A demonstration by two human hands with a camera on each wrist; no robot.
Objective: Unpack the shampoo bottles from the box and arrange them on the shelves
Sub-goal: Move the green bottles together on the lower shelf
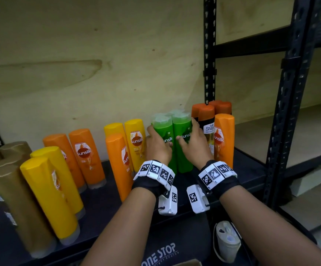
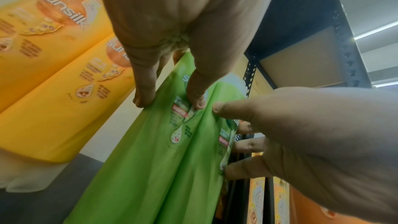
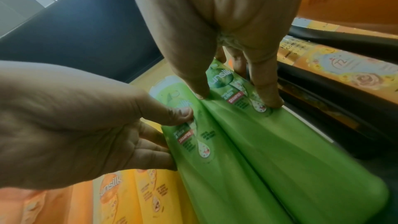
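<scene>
Standing upright on the dark shelf (image 1: pixel 106 206), two green shampoo bottles (image 1: pixel 182 150) are clasped side by side, left hand (image 1: pixel 158 148) grip and right hand (image 1: pixel 194 145) grip each wrapped round one bottle.

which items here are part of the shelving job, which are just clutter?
Job:
- two green Sunsilk shampoo bottles, gripped by left hand and right hand
- yellow bottles, orange bottles, brown bottles
- black metal shelf

Not in use:
- white cylindrical container, low at right
- plywood back wall
</scene>
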